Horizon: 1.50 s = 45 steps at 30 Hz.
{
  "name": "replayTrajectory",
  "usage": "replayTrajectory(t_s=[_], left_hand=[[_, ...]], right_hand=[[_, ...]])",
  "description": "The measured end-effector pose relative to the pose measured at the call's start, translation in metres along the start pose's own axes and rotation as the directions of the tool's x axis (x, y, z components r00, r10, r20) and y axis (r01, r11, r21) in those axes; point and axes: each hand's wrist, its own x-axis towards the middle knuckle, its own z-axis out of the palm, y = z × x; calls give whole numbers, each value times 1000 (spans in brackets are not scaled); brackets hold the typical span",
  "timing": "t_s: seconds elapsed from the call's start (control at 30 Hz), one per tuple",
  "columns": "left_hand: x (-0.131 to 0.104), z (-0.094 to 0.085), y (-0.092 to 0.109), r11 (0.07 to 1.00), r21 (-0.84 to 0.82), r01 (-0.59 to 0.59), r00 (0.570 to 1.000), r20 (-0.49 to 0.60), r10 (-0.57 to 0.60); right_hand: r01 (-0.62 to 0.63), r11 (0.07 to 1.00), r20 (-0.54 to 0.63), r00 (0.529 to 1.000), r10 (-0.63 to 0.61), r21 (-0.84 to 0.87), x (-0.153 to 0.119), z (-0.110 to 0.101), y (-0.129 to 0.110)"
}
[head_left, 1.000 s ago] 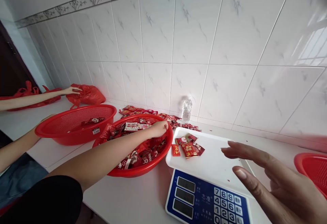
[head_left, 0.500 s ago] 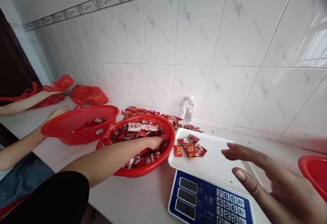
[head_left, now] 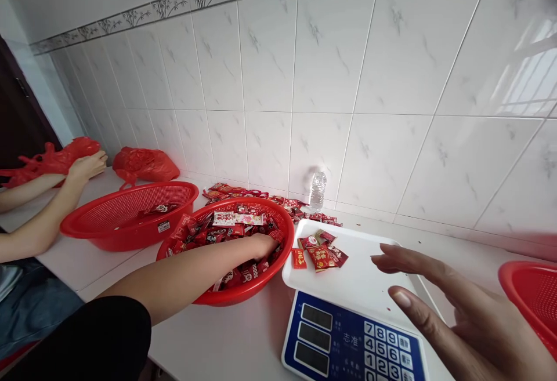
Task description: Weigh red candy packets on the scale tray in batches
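Observation:
My left hand reaches into a red plastic basket heaped with small wrapped packets, mostly red. Its fingers are hidden down among the packets near the right wall, so I cannot see what they touch. My right hand hovers over the right side of a digital scale, thumb and fingers apart, holding nothing. On the left part of the scale's white tray lie several small packets, red and dark. The scale's display windows look dark.
At the left a second red basket holds a few packets. Beyond it sits a tied red bag. A co-worker's hands handle another red bag. Packets and a clear plastic bottle lie along the wall. Another red basket stands right.
The co-worker's nearer hand has moved up from beside the left basket onto the red bag. My left hand stays in the basket and my right hand stays over the scale. The view has shifted slightly.

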Motion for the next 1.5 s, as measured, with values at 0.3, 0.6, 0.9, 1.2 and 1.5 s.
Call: replayTrajectory(t_s=[0.3,0.6,0.9,1.2,1.5], left_hand=[[17,-35,33,917,127,-379,925,32,378],[2,-27,54,897,-57,-439,896,-101,432],[-34,-4,72,832,-49,-553,829,74,555],[-33,33,97,881,83,-465,868,237,436],[-14,58,108,794,185,-579,814,194,548]], right_hand=[[-13,1000,-21,1000,13,-12,6,-1,-6],[-35,999,-5,999,35,40,4,-2,-10],[-36,997,19,999,35,71,7,0,-10],[-39,998,24,999,37,59,7,-1,-8],[-72,996,-12,997,73,53,1,-9,-7]])
